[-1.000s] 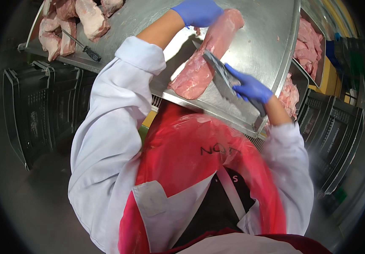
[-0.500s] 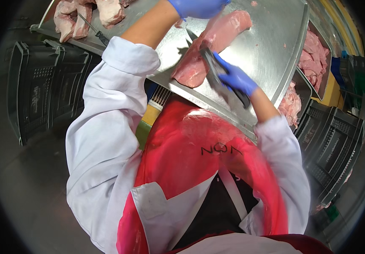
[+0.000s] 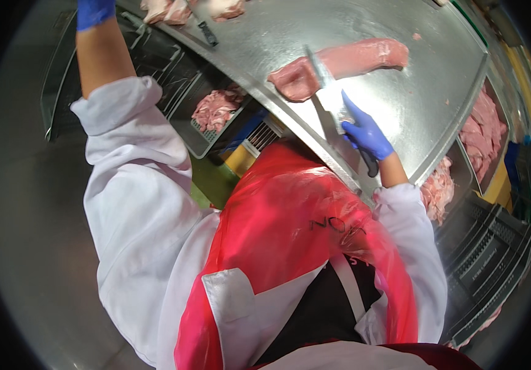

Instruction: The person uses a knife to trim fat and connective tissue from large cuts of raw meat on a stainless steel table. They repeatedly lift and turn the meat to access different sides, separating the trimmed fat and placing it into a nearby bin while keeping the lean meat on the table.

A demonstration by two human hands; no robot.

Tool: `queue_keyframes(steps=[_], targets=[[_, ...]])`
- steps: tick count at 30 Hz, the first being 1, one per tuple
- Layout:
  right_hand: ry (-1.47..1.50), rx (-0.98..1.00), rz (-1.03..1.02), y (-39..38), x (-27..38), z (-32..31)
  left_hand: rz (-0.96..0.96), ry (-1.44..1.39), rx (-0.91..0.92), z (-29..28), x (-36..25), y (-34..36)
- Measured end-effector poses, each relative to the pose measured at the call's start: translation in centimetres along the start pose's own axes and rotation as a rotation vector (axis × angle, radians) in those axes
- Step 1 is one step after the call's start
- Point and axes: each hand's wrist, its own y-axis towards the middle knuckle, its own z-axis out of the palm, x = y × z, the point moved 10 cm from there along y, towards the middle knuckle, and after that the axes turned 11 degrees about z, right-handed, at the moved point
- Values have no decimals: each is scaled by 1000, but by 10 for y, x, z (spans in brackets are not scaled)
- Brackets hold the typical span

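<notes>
A long pale-pink piece of meat, much like a pork loin (image 3: 364,57), lies across the steel table. My right hand (image 3: 369,134), in a blue glove, is closed round the dark handle of a knife (image 3: 324,73), one finger stretched along it. The blade crosses over the meat near its left end; whether it touches, I cannot tell. My left hand (image 3: 96,12), also gloved in blue, is far out at the upper left, away from the meat. The picture's edge cuts off its fingers.
On the steel table (image 3: 240,52), a second knife (image 3: 207,32) lies near the left edge beside meat pieces (image 3: 173,11). A dark crate with trimmings (image 3: 216,110) stands below that edge. At right are containers of meat (image 3: 482,132) and pale trimmings (image 3: 439,188), above a black crate (image 3: 484,253).
My left hand has swung left, away from the meat. The meat now lies flatter and more crosswise. My right hand with the knife has shifted slightly right and down in the picture.
</notes>
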Motion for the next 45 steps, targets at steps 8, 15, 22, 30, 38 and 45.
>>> queue_keyframes(steps=[8,15,22,30,38,45], targets=[[143,-72,-52,-35,-86,16,-569,706,663,-83,90,-573],[315,-419,158,-77,-96,16,-627,412,315,49,142,-537],[353,-363,40,14,-17,54,-1249,579,45,61,369,-499],[-133,-206,47,76,80,158,-1745,-658,319,35,159,-536],[-480,363,142,96,111,236,-1478,-451,894,-30,68,-572],[-717,-197,-151,303,183,260,-1229,-332,982,-40,54,-551]])
